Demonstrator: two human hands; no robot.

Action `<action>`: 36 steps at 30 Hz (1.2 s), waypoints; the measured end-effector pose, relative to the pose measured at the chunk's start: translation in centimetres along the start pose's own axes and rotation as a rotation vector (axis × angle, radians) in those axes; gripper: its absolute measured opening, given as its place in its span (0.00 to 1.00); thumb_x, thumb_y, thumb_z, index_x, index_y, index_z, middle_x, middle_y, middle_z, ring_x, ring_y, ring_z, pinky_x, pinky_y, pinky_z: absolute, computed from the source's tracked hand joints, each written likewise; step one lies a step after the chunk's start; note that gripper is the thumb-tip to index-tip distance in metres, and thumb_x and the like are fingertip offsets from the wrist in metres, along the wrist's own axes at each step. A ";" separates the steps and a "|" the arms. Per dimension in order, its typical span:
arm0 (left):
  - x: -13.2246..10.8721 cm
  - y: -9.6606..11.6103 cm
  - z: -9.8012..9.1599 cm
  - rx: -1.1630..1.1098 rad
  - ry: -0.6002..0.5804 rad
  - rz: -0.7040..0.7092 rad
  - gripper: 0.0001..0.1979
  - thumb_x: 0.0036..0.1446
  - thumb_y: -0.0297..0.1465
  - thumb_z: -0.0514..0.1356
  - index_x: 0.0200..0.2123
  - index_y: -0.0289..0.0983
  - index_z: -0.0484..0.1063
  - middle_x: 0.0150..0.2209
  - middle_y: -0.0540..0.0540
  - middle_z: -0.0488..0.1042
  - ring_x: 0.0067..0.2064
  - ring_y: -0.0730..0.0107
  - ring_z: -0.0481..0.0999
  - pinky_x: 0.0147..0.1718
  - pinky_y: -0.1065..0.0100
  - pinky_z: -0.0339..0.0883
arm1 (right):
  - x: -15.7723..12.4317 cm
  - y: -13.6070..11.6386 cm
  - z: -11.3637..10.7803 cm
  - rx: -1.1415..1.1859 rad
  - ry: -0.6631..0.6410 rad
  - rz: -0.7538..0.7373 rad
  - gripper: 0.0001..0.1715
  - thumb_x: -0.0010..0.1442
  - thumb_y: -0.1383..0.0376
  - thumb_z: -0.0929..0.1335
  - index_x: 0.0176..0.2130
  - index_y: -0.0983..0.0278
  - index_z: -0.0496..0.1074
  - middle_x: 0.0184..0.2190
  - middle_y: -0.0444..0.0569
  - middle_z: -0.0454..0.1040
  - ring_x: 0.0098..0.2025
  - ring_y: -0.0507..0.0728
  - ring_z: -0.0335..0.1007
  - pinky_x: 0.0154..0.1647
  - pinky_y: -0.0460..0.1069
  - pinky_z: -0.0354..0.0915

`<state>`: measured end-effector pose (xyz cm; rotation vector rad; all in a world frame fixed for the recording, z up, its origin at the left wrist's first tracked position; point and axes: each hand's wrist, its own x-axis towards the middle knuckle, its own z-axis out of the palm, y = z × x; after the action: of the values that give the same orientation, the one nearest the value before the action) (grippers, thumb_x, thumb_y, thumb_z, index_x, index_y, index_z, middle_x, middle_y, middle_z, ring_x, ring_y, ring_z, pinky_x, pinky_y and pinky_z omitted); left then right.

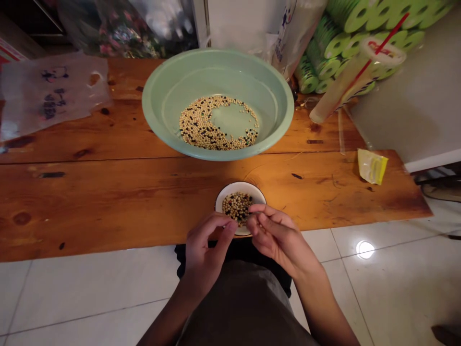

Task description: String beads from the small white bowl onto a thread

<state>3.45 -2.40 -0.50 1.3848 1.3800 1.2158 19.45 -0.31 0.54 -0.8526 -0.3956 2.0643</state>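
Observation:
My left hand (208, 242) is at the near left rim of a small white bowl (259, 194) with a dark edge, thumb and forefinger pinched together. My right hand (275, 235) is closed at the bowl's right side, its thumb pressed to the fingers. Whatever lies between the fingertips of either hand is too small to make out. Cream and dark round beads (236, 204) fill the bowl, partly hidden by my fingers. Beyond it stands a wide green basin (167, 129), with many similar beads (200, 122) spread in a ring over its bottom.
The bowl and basin stand on a wooden bench (108, 192). A plastic bag (54, 91) lies at left. To the right are a tall cup with a red straw (334, 93), a small yellow packet (372, 166) and stacked green rolls (334, 45). Tiled floor (90, 288) borders the near edge.

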 end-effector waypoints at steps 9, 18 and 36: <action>-0.6 0.2 0.2 -0.022 -0.065 0.050 0.05 0.59 0.24 0.59 0.31 0.38 0.72 0.31 0.50 0.74 0.35 0.71 0.74 0.37 0.70 0.68 | 0.1 0.3 -0.1 -0.092 0.076 -0.013 0.11 0.59 0.63 0.70 0.29 0.67 0.70 0.18 0.38 0.62 0.16 0.43 0.41 0.15 0.41 0.42; -0.8 0.4 -0.1 0.014 -0.013 0.046 0.06 0.60 0.25 0.58 0.31 0.38 0.72 0.30 0.50 0.74 0.34 0.71 0.74 0.36 0.70 0.68 | -0.2 -0.2 0.0 -0.063 0.005 0.008 0.04 0.59 0.69 0.68 0.36 0.63 0.74 0.23 0.44 0.70 0.19 0.46 0.45 0.19 0.44 0.44; -0.7 0.5 0.0 0.006 -0.023 0.062 0.06 0.60 0.25 0.58 0.31 0.38 0.71 0.30 0.49 0.73 0.34 0.70 0.73 0.36 0.69 0.68 | -0.2 -0.1 0.1 -0.061 -0.059 0.006 0.04 0.60 0.66 0.67 0.35 0.63 0.73 0.21 0.43 0.70 0.17 0.45 0.43 0.18 0.44 0.44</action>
<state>3.60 -3.10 -0.02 1.4508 1.3347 1.2329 19.53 -0.42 0.76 -0.8312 -0.4909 2.0959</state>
